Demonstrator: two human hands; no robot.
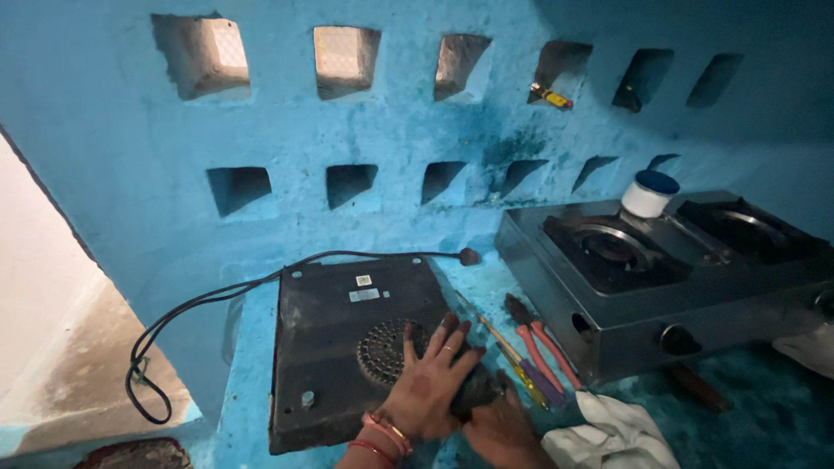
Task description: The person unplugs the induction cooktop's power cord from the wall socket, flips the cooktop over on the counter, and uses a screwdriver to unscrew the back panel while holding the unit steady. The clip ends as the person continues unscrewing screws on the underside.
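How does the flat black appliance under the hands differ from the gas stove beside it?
The flat black appliance is thin, dark, and lies underside up, showing a round vent grille; the gas stove is a taller steel box standing upright with two burners on top. The appliance trails a black cord; the stove shows front knobs. The left hand rests on the appliance, while the stove carries only a white jar. Both sit on the blue counter.
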